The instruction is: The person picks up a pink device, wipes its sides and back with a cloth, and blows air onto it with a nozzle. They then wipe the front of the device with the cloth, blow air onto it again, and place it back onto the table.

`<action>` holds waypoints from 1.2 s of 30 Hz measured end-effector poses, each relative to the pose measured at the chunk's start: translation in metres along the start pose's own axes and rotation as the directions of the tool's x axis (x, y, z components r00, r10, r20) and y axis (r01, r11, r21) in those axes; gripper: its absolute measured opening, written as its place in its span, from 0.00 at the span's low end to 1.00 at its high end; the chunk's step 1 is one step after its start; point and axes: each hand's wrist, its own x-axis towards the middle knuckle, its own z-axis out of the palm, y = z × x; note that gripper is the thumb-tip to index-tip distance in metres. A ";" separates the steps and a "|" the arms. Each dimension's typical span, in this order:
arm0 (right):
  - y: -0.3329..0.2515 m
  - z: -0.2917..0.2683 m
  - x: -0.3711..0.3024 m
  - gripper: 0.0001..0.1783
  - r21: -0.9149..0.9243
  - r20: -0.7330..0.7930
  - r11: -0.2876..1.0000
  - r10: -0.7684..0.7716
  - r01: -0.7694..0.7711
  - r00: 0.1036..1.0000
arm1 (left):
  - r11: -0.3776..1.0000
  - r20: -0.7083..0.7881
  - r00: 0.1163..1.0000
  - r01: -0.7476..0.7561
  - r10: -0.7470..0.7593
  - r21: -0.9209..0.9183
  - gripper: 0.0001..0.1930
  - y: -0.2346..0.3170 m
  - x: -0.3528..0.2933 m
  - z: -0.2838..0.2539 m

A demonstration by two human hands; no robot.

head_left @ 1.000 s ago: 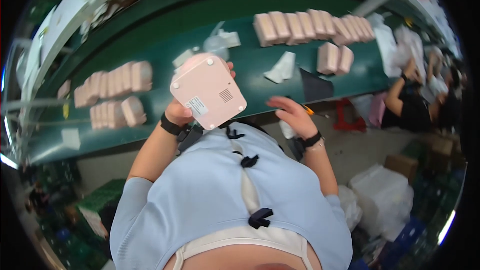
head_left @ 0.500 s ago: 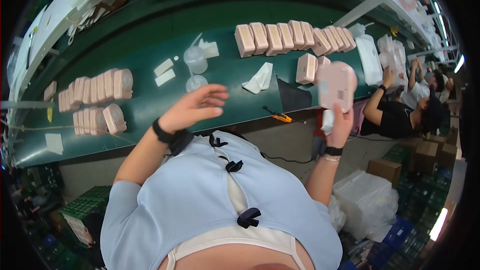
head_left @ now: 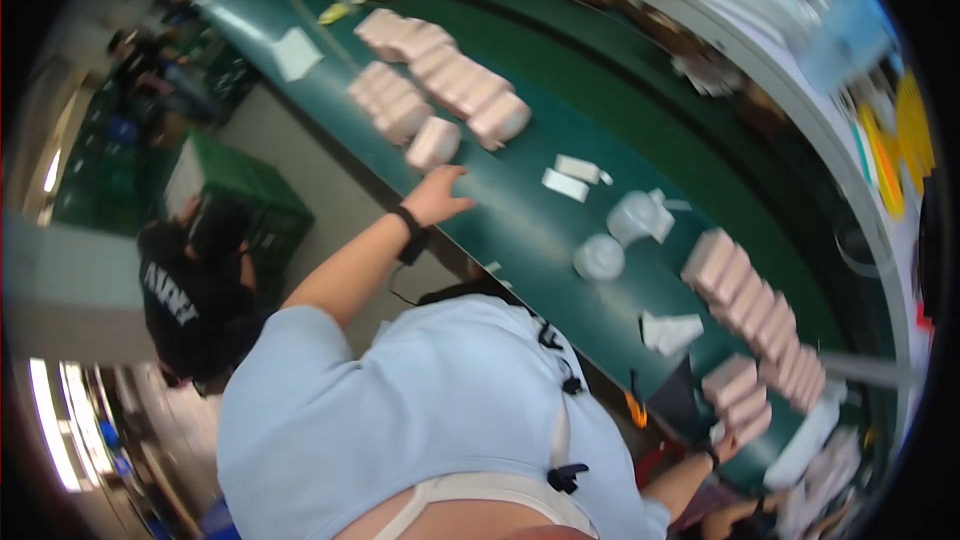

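My left hand (head_left: 440,200) reaches over the green table's near edge, fingers apart and holding nothing. Just beyond its fingertips stands a pink rounded device (head_left: 434,143), close to two rows of similar pink devices (head_left: 462,80). Far to the right, my right hand (head_left: 733,443) is at the near end of a short row of pink devices (head_left: 730,381), by the endmost device (head_left: 752,427). A bit of white cloth (head_left: 717,432) shows at this hand; its fingers are small and blurred.
On the green table (head_left: 540,230) are white blocks (head_left: 566,185), two translucent bottles (head_left: 632,217), a crumpled white cloth (head_left: 672,333) and a long row of pink devices (head_left: 745,295). An orange-handled cutter (head_left: 636,408) lies at the edge. A person in black (head_left: 195,290) is at left by green crates (head_left: 250,185).
My view has swung left and tilted. The pink device from my right hand now stands at the end of the short row. My left hand has moved left toward the pink devices there.
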 end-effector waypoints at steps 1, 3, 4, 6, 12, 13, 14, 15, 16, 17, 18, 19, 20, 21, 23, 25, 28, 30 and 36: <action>-0.026 0.006 -0.021 0.18 0.058 0.058 0.997 -0.061 0.058 0.996 | 0.999 -0.056 0.998 0.034 -0.033 0.009 0.35 -0.009 0.007 0.000; -0.093 0.002 -0.068 0.18 0.152 0.195 0.977 -0.181 0.152 0.964 | 0.992 -0.185 0.980 0.092 -0.075 0.084 0.36 -0.021 0.026 -0.002; -0.122 -0.001 -0.090 0.18 0.188 0.242 0.967 -0.216 0.173 0.946 | 0.983 -0.241 0.969 0.099 -0.060 0.152 0.37 -0.019 0.041 0.002; -0.177 -0.002 -0.130 0.18 0.265 0.367 0.940 -0.306 0.216 0.878 | 0.971 -0.330 0.940 0.155 -0.088 0.183 0.41 -0.029 0.058 0.005; -0.241 0.009 -0.204 0.18 0.323 0.651 0.931 -0.351 0.172 0.673 | 0.918 -0.309 0.908 0.350 -0.283 0.188 0.46 -0.046 0.094 0.011; -0.247 0.010 -0.210 0.18 0.323 0.670 0.932 -0.348 0.165 0.656 | 0.884 -0.327 0.896 0.390 -0.300 0.258 0.46 -0.048 0.098 0.013; -0.251 0.012 -0.213 0.19 0.319 0.685 0.934 -0.345 0.162 0.641 | 0.843 -0.347 0.883 0.428 -0.315 0.325 0.46 -0.050 0.102 0.016; -0.255 0.012 -0.216 0.19 0.313 0.698 0.937 -0.336 0.153 0.632 | 0.848 -0.342 0.888 0.419 -0.309 0.324 0.46 -0.050 0.107 0.015; -0.258 0.011 -0.218 0.19 0.305 0.704 0.940 -0.329 0.150 0.630 | 0.844 -0.294 0.872 0.467 -0.391 0.264 0.45 -0.051 0.111 0.014; -0.261 0.012 -0.220 0.19 0.293 0.709 0.945 -0.318 0.148 0.630 | 0.831 -0.240 0.850 0.516 -0.468 0.206 0.44 -0.052 0.114 0.012; -0.264 0.012 -0.220 0.19 0.286 0.713 0.946 -0.316 0.151 0.626 | 0.808 -0.182 0.819 0.570 -0.544 0.150 0.43 -0.055 0.114 0.009; -0.268 0.013 -0.221 0.19 0.284 0.716 0.947 -0.314 0.150 0.624 | 0.810 -0.178 0.820 0.568 -0.543 0.146 0.43 -0.061 0.115 0.009; -0.268 0.009 -0.222 0.19 0.278 0.721 0.948 -0.313 0.155 0.618 | 0.800 -0.157 0.802 0.593 -0.576 0.095 0.41 -0.070 0.115 0.010; -0.270 0.008 -0.220 0.19 0.271 0.725 0.949 -0.313 0.164 0.614 | 0.785 -0.136 0.781 0.619 -0.609 0.039 0.39 -0.076 0.115 0.010; -0.274 0.008 -0.222 0.20 0.264 0.728 0.949 -0.312 0.171 0.611 | 0.759 -0.107 0.753 0.650 -0.649 -0.029 0.37 -0.086 0.117 0.008; -0.276 0.006 -0.224 0.20 0.257 0.732 0.948 -0.317 0.186 0.603 | 0.817 -0.084 0.814 0.576 -0.575 -0.010 0.34 -0.087 0.115 0.004; -0.281 0.006 -0.225 0.21 0.251 0.737 0.946 -0.325 0.208 0.593 | 0.843 -0.084 0.838 0.537 -0.538 -0.044 0.32 -0.083 0.102 -0.002; -0.287 0.006 -0.227 0.21 0.249 0.741 0.942 -0.334 0.223 0.583 | 0.856 -0.108 0.849 0.508 -0.517 -0.097 0.31 -0.080 0.088 -0.010; -0.299 0.005 -0.231 0.22 0.254 0.753 0.932 -0.359 0.259 0.552 | 0.853 -0.100 0.944 0.236 -0.315 -0.466 0.29 -0.081 0.024 -0.030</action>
